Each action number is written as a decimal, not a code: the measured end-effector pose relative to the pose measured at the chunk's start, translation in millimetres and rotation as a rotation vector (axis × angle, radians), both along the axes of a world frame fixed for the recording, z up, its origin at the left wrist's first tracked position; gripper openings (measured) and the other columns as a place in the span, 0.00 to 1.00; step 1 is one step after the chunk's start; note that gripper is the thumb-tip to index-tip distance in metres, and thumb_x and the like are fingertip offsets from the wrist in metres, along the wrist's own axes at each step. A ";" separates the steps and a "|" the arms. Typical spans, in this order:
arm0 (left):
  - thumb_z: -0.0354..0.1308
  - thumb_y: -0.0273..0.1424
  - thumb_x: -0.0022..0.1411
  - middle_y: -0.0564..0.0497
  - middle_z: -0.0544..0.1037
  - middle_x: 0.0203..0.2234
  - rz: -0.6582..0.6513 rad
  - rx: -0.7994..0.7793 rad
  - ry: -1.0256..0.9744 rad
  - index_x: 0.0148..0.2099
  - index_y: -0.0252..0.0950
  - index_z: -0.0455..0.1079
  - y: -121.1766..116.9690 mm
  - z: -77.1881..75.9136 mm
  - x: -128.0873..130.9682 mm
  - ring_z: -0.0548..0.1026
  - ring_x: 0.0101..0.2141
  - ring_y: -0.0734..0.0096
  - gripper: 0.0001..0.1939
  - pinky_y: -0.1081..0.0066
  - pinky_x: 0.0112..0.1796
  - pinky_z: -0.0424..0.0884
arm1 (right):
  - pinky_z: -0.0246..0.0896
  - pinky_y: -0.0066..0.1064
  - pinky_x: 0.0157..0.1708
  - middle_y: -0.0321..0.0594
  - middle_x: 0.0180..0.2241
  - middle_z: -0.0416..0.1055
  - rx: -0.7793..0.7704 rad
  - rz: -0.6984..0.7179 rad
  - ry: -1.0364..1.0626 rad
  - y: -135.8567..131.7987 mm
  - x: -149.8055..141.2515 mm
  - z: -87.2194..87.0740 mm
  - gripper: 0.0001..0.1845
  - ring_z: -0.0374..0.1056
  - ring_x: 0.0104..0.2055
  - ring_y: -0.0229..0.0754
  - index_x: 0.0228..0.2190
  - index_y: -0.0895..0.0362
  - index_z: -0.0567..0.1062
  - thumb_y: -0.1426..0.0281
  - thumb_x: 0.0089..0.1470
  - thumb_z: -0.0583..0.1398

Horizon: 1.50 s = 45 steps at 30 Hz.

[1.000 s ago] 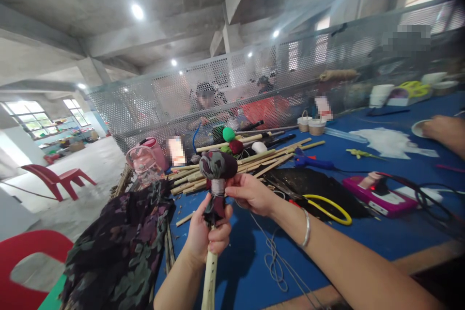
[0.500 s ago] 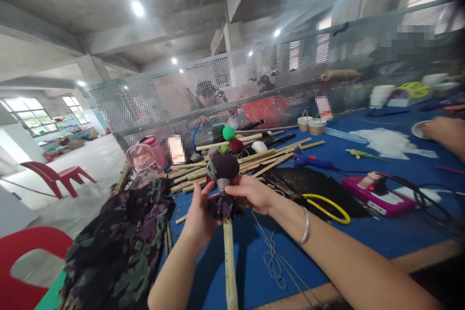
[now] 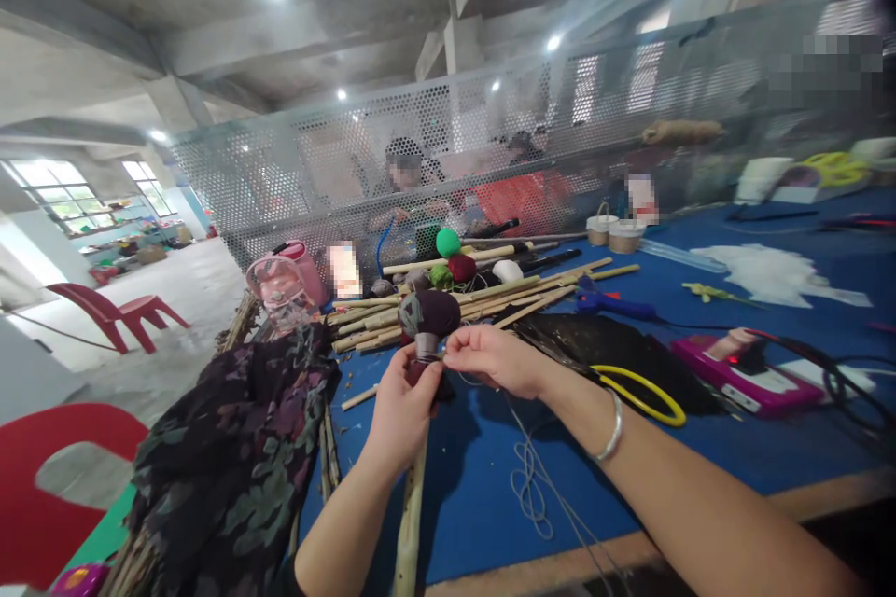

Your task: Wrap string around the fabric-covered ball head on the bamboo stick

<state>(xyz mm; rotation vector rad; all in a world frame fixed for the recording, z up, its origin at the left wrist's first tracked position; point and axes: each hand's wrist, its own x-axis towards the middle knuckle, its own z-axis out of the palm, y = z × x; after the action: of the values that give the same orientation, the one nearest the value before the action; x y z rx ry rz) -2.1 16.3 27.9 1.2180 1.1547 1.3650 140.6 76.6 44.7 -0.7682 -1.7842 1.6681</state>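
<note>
A wooden stick (image 3: pixel 411 522) carries a ball wrapped in dark cloth (image 3: pixel 435 312), with grey cord wound round the cloth neck under it. My left hand (image 3: pixel 400 410) is closed round this neck, thumb and fingers pressing below the windings. Just to the right, my right hand (image 3: pixel 496 359) is closed in a pinch beside the neck, holding the thin grey cord. Loose loops of the cord (image 3: pixel 533 485) trail over the blue table (image 3: pixel 483 522) to its front edge. Dark patterned cloth (image 3: pixel 238 457) lies left of my left forearm.
Several wooden sticks (image 3: pixel 378 322) lie behind the ball, among small yarn balls. Yellow-handled scissors (image 3: pixel 648 399), a blue glue gun (image 3: pixel 612 300) and a purple power strip (image 3: pixel 742 382) lie right. A perforated metal screen (image 3: pixel 294 177) stands behind, with people beyond it. A red chair (image 3: pixel 63 466) is left.
My right hand has come off the neck to a pinch beside it. My left fingers have closed round the neck, and the stick's lower end has swung left. Another person's hand has left view at right.
</note>
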 end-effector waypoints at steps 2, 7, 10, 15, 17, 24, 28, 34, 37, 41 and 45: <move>0.58 0.38 0.52 0.58 0.64 0.20 0.019 -0.013 0.024 0.43 0.35 0.61 0.0 -1.6 1.1 0.59 0.16 0.82 0.19 0.80 0.16 0.57 | 0.34 0.22 0.11 0.25 0.12 0.51 0.017 -0.005 0.000 -2.3 0.9 3.2 0.13 0.43 0.12 0.26 0.24 0.61 0.67 0.63 0.45 0.61; 0.57 0.38 0.53 0.60 0.64 0.19 0.001 0.001 0.034 0.45 0.37 0.60 -0.2 -7.1 3.1 0.58 0.14 0.83 0.19 0.80 0.16 0.57 | 0.30 0.22 0.11 0.23 0.11 0.46 -0.161 0.025 0.180 -2.5 1.0 -0.8 0.12 0.35 0.13 0.26 0.31 0.61 0.72 0.65 0.46 0.60; 0.57 0.38 0.53 0.60 0.63 0.19 0.011 0.016 0.026 0.45 0.37 0.60 0.1 -5.6 3.0 0.58 0.15 0.83 0.19 0.80 0.16 0.57 | 0.28 0.21 0.11 0.22 0.11 0.43 -0.284 0.052 0.235 0.3 0.1 -6.0 0.12 0.33 0.13 0.26 0.32 0.61 0.72 0.66 0.44 0.61; 0.57 0.38 0.53 0.57 0.65 0.22 0.015 0.024 -0.017 0.44 0.35 0.60 -1.3 2.4 1.7 0.60 0.17 0.82 0.19 0.80 0.16 0.58 | 0.28 0.20 0.11 0.23 0.11 0.46 -0.323 0.008 0.243 3.7 -2.7 -8.5 0.12 0.35 0.12 0.26 0.29 0.61 0.71 0.66 0.41 0.63; 0.58 0.38 0.52 0.57 0.64 0.21 0.009 0.020 -0.037 0.44 0.35 0.60 -1.9 3.7 1.4 0.60 0.17 0.82 0.20 0.81 0.16 0.58 | 0.29 0.20 0.10 0.23 0.10 0.47 -0.304 -0.019 0.239 4.2 -3.9 -8.4 0.13 0.36 0.12 0.26 0.28 0.61 0.71 0.66 0.41 0.63; 0.59 0.38 0.52 0.57 0.64 0.21 0.025 0.050 -0.072 0.45 0.35 0.61 -2.0 2.4 0.9 0.59 0.17 0.82 0.20 0.81 0.16 0.59 | 0.30 0.20 0.09 0.23 0.10 0.49 -0.240 -0.018 0.229 5.8 -9.4 -13.0 0.14 0.37 0.11 0.25 0.25 0.60 0.67 0.64 0.41 0.63; 0.60 0.38 0.50 0.55 0.67 0.22 0.046 0.050 -0.070 0.47 0.34 0.62 -3.3 4.2 0.2 0.63 0.20 0.79 0.23 0.80 0.17 0.63 | 0.33 0.20 0.08 0.25 0.13 0.55 -0.186 -0.042 0.257 8.6 -9.7 -15.2 0.15 0.40 0.11 0.24 0.24 0.60 0.65 0.65 0.38 0.65; 0.61 0.38 0.50 0.54 0.69 0.22 0.055 0.033 -0.082 0.51 0.34 0.62 -3.7 3.8 -2.2 0.66 0.20 0.78 0.27 0.77 0.20 0.67 | 0.33 0.19 0.08 0.23 0.12 0.53 -0.251 0.016 0.268 12.5 -8.4 -19.9 0.16 0.39 0.11 0.25 0.26 0.58 0.65 0.66 0.38 0.66; 0.60 0.39 0.50 0.55 0.68 0.21 0.049 0.039 -0.080 0.49 0.33 0.64 -4.0 4.7 -3.8 0.63 0.16 0.81 0.25 0.79 0.16 0.63 | 0.33 0.19 0.08 0.25 0.13 0.58 -0.254 0.009 0.288 12.0 -10.2 -20.9 0.16 0.40 0.10 0.24 0.25 0.60 0.66 0.66 0.37 0.66; 0.58 0.41 0.52 0.55 0.70 0.23 -0.077 -0.003 -0.104 0.47 0.33 0.63 -6.0 7.8 -4.8 0.63 0.13 0.82 0.23 0.79 0.13 0.59 | 0.32 0.19 0.08 0.29 0.16 0.64 -0.280 0.062 0.335 10.2 -10.9 -19.5 0.16 0.40 0.10 0.23 0.25 0.61 0.67 0.67 0.36 0.67; 0.57 0.42 0.52 0.54 0.72 0.26 -0.092 -0.010 -0.127 0.53 0.38 0.53 -8.0 7.8 -2.5 0.66 0.14 0.80 0.29 0.80 0.12 0.60 | 0.29 0.19 0.09 0.29 0.15 0.64 -0.345 0.096 0.340 13.2 -6.3 -22.7 0.17 0.40 0.11 0.23 0.26 0.60 0.67 0.67 0.36 0.67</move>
<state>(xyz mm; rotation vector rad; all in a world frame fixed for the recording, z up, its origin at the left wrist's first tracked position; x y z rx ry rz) -4.6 8.3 35.7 1.1462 1.0036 1.3463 134.3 89.7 22.0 -0.5039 -1.3359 2.0618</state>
